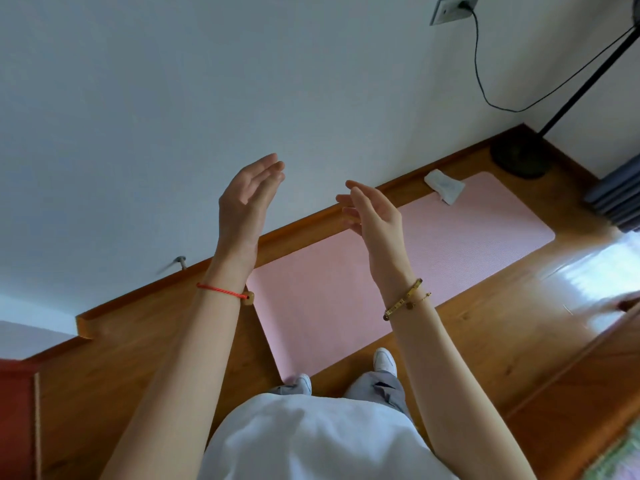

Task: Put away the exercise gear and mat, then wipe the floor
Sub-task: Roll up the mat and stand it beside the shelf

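Note:
A pink exercise mat (450,244) lies flat on the wooden floor (485,323) along the white wall. A crumpled white cloth (445,184) rests on the mat's far end. My left hand (247,195) is raised in front of the wall, fingers loosely apart and holding nothing. My right hand (375,213) is raised beside it over the mat, palm turned inward, also holding nothing. My feet in white shoes stand at the mat's near end.
A black floor lamp base (519,157) stands in the far corner, its cord running up to a wall socket (450,10). Dark curtain folds (616,199) hang at the right. A small metal doorstop (180,260) sticks out above the baseboard.

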`<state>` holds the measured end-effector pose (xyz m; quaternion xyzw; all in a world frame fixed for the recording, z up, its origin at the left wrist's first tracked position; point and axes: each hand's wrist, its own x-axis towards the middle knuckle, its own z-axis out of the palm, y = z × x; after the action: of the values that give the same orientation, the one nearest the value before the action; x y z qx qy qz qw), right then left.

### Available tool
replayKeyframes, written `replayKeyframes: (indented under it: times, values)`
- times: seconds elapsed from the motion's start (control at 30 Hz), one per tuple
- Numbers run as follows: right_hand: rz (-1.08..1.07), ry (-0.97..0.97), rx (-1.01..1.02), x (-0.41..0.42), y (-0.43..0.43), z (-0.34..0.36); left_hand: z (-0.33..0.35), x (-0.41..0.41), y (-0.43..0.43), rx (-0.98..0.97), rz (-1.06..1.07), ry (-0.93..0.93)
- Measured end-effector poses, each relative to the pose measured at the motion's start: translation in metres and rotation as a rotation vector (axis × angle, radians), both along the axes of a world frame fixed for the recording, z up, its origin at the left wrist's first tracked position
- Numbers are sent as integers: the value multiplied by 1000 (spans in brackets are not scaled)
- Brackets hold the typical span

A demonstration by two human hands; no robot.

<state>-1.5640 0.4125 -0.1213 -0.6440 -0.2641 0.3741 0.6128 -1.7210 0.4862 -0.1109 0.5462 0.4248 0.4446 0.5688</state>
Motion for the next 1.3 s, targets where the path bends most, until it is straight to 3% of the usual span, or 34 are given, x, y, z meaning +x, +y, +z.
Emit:
replayKeyframes:
  times: [0.53,0.83,1.07,1.3]
  values:
    - [388,-13,-75,150,37,-23,-32,131,-33,-97,422,-136]
    - [592,-44,-159,170,46,-67,-78,153,-58,-156,602,-111]
    - [708,-88,-239,139,78,-146,-153,126,-42,-209,709,-21]
    - [783,-129,-239,93,134,-283,-290,95,-4,-214,769,9]
